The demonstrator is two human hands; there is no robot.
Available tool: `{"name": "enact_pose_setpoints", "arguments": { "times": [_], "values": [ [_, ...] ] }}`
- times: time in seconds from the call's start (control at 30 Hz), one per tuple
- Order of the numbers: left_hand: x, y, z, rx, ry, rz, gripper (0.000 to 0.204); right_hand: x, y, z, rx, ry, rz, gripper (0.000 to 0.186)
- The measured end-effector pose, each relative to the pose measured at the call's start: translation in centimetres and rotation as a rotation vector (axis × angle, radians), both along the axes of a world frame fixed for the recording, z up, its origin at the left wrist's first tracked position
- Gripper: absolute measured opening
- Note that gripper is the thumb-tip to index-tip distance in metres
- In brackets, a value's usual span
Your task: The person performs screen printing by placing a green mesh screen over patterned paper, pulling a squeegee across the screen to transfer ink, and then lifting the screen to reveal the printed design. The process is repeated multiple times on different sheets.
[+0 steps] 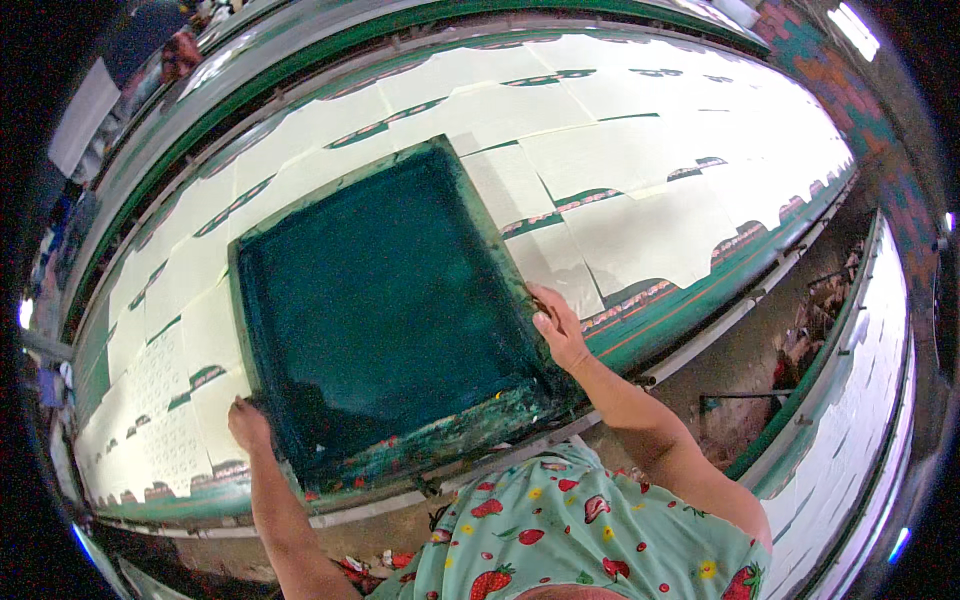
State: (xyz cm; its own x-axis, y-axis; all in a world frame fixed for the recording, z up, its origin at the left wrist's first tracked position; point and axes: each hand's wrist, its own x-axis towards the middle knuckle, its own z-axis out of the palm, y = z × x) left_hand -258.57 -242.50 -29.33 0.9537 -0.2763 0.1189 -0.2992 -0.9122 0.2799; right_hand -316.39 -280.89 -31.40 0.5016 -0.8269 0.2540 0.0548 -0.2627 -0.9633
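A large screen-printing frame (385,290) with a dark teal mesh lies tilted across the near half of a long table, over cut pieces of white fabric. Its near end is smeared with paint and reaches the table's front edge. My right hand (560,325) is closed on the frame's right side. At the lower left side of the frame, my left hand (249,422) is closed on its edge, its fingers partly hidden. White fabric pieces (640,240) cover the table on both sides of the frame; some at the left bear faint printed patterns.
The long green table (640,335) shows between the fabric pieces, with a metal rail (725,322) along its near edge. Another fabric-covered table (840,460) stands to the right across a narrow aisle littered with scraps. A further table (215,110) runs along the far side.
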Motion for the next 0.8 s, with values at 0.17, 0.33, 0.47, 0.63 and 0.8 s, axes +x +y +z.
{"name": "enact_pose_setpoints", "arguments": {
  "times": [0.17,0.33,0.47,0.63,0.8],
  "values": [
    [2.5,3.5,-3.8,-0.098,-0.152,-0.105,0.056,0.0,0.5,1.3,0.244,-0.009,-0.123,0.043],
    [2.9,2.3,-4.3,-0.157,0.079,-0.043,0.06,-0.5,1.1,4.4,0.506,-0.272,-0.163,0.052],
    [5.0,4.8,-6.0,-0.227,0.069,-0.087,0.06,0.3,1.3,9.9,0.423,-0.212,0.0,0.062],
    [5.1,3.3,-5.5,-0.34,0.116,-0.107,0.066,0.8,2.1,13.4,0.522,-0.384,0.127,0.071],
    [7.1,3.5,-4.3,-0.539,0.239,-0.003,0.077,0.6,0.6,14.0,0.533,-0.42,0.174,0.073]
  ]
}}
